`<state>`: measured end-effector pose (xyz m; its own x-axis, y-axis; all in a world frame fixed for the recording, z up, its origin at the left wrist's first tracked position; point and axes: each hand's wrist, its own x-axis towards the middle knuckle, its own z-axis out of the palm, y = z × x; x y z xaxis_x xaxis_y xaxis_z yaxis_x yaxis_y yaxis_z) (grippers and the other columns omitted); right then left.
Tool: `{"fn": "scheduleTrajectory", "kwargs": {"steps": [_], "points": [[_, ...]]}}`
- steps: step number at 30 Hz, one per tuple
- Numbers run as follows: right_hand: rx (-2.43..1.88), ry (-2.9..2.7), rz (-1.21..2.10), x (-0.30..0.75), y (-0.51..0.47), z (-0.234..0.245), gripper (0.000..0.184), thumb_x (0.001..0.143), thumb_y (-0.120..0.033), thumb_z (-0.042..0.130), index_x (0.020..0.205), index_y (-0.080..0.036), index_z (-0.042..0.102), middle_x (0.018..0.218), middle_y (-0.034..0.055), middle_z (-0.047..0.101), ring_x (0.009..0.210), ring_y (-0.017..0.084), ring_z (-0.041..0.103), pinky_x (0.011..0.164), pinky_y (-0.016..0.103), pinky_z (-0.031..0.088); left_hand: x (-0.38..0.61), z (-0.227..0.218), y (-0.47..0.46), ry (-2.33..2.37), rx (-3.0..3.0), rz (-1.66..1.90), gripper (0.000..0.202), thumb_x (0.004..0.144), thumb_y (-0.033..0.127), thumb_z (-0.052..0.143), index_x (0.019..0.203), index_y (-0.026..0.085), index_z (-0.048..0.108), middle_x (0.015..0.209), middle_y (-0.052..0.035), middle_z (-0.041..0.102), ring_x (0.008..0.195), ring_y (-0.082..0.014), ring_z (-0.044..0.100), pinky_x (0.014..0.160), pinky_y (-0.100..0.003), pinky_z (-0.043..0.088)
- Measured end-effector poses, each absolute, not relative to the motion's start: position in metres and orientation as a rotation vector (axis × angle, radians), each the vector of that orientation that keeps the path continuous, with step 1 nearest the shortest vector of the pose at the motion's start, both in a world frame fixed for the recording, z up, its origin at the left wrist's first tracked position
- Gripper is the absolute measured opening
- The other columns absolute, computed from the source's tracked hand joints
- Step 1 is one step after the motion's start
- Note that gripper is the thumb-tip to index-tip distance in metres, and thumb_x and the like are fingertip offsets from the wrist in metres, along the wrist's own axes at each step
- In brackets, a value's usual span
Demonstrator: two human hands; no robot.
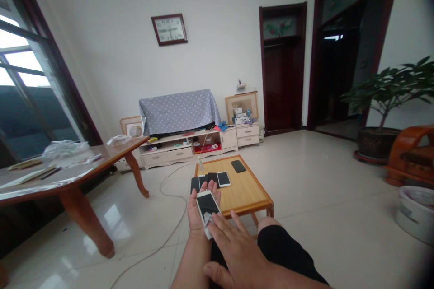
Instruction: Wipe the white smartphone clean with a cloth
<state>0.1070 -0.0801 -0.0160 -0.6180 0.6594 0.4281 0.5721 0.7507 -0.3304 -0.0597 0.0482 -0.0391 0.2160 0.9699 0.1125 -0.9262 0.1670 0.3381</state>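
Observation:
A white smartphone point(208, 207) with a dark screen lies tilted in my left hand point(194, 211), its palm up and fingers curled around the phone's far side. Across the lower end of the screen rest the fingertips of my right hand point(233, 244), palm down, fingers stretched out and the thumb apart. By those fingertips a pale patch shows on the glass; I cannot tell whether it is a wipe or a reflection. Just beyond, a row of several phones, among them a white phone point(224, 179), lies on the low wooden table point(237, 194).
A black phone point(238, 166) lies at the low table's far right, and a small clear bottle point(200, 163) stands at its far left corner. A cable point(172, 194) crosses the floor. To the left is a larger table point(84, 167) with plastic bags; a white bucket point(413, 216) stands right.

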Motion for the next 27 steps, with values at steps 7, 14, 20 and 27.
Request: {"fn": "scheduleTrajectory", "kwargs": {"steps": [7,14,20,27], "points": [[-0.904,-2.399,0.122,0.102,-0.081,-0.021,0.081,0.097,-0.064,0.049,0.157,-0.012,0.031,0.161,0.0174,0.029,0.151,0.032,0.024,0.124,0.059,0.015,-0.062,-0.041,0.046,0.17,0.346,1.369,0.032,0.096,0.038,0.053,0.118,0.019,0.068,0.14,-0.0128,0.063,0.141,-0.0282,0.047,0.116,-0.047,0.041],[-1.02,-2.364,0.154,0.099,-0.08,-0.025,0.079,0.099,-0.064,0.045,0.157,-0.013,0.03,0.161,0.0176,0.029,0.152,0.031,0.023,0.124,0.059,0.015,-0.066,-0.045,0.045,0.152,0.334,1.388,0.034,0.096,0.038,0.052,0.12,0.019,0.068,0.141,-0.0133,0.062,0.14,-0.0275,0.049,0.114,-0.046,0.043],[-0.93,-2.408,0.15,0.098,-0.077,-0.03,0.08,0.099,-0.064,0.045,0.158,-0.014,0.027,0.162,0.0156,0.028,0.152,0.03,0.022,0.124,0.059,0.015,-0.064,-0.043,0.039,0.17,0.339,1.378,0.034,0.097,0.037,0.051,0.12,0.02,0.068,0.142,-0.0133,0.061,0.139,-0.0278,0.05,0.112,-0.047,0.046],[-0.836,-2.428,0.107,0.096,-0.075,-0.034,0.087,0.096,-0.067,0.049,0.158,-0.011,0.026,0.162,0.0188,0.025,0.152,0.032,0.022,0.123,0.058,0.019,-0.056,-0.039,0.033,0.175,0.382,1.357,0.042,0.097,0.047,0.051,0.123,0.019,0.066,0.147,-0.0148,0.056,0.142,-0.0302,0.045,0.114,-0.05,0.042]]}}
